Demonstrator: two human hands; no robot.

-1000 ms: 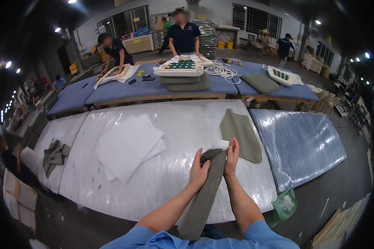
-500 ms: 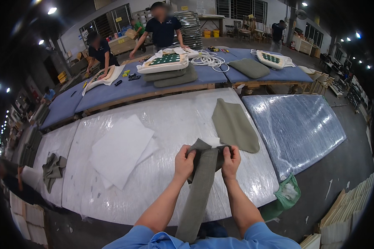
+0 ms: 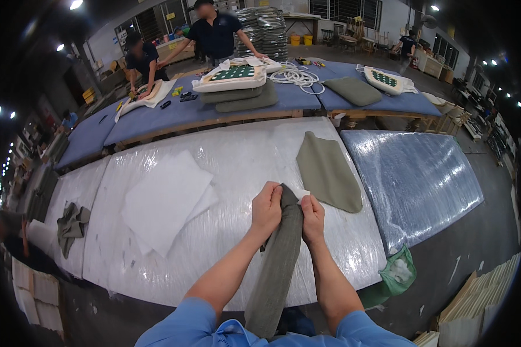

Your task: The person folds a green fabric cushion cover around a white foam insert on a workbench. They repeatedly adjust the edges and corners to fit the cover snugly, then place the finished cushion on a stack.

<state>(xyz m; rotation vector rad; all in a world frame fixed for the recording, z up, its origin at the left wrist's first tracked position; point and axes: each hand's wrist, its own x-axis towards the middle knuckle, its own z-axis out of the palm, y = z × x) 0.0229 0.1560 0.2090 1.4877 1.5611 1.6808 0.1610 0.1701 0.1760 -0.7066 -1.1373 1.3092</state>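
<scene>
A long grey-green fabric piece [image 3: 278,260] hangs from my hands down toward my body. My left hand [image 3: 267,208] is closed on its upper left edge, thumb on top. My right hand [image 3: 312,217] pinches the upper right side, where a small white scrap [image 3: 301,195] shows between the hands; whether it is joined to the fabric I cannot tell. Just beyond my right hand lies a flat olive fabric panel [image 3: 329,173]. To the left, white square sheets [image 3: 165,199] overlap on the plastic-covered table [image 3: 231,156].
A crumpled fabric piece [image 3: 72,225] lies far left. On the right stand a film-wrapped blue slab [image 3: 414,179] and a green bag [image 3: 400,269]. Behind, two co-workers [image 3: 217,34] stand at a blue table [image 3: 185,124] with seat cushions [image 3: 231,78] and coiled white cord [image 3: 295,76].
My hands have drawn closer together. The fabric's spread top has gathered into a narrower fold between them. Across the blue table, a co-worker leans further left.
</scene>
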